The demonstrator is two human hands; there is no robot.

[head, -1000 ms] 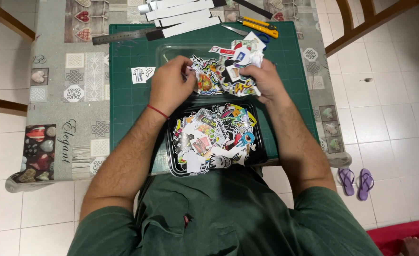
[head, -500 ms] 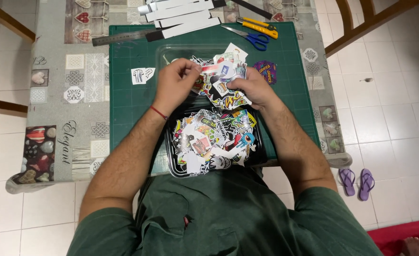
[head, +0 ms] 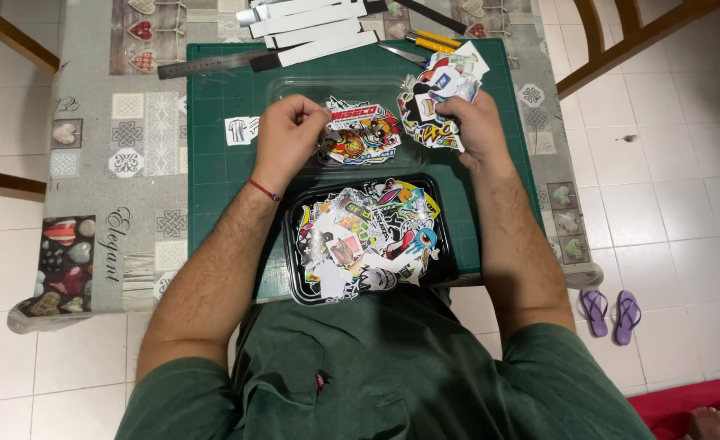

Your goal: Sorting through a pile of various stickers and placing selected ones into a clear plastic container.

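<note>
My left hand (head: 288,134) pinches the edge of a sticker on a small pile of colourful stickers (head: 360,134) lying in a clear plastic tray (head: 311,88) on the green cutting mat (head: 213,163). My right hand (head: 470,122) grips a fanned stack of stickers (head: 440,94) above the mat's right side. Nearer my body, a black tray (head: 445,244) is heaped with several more stickers (head: 368,236).
A metal ruler (head: 205,65), white paper strips (head: 311,33), a yellow cutter (head: 433,39) and scissors (head: 401,54) lie at the mat's far edge. One loose sticker (head: 238,130) lies left of my hand. Wooden chairs stand at both sides; purple sandals (head: 611,314) lie on the floor.
My right hand has carried its stack of stickers away to the right and up, leaving the small pile in the clear tray. My left hand stays at the pile's left edge.
</note>
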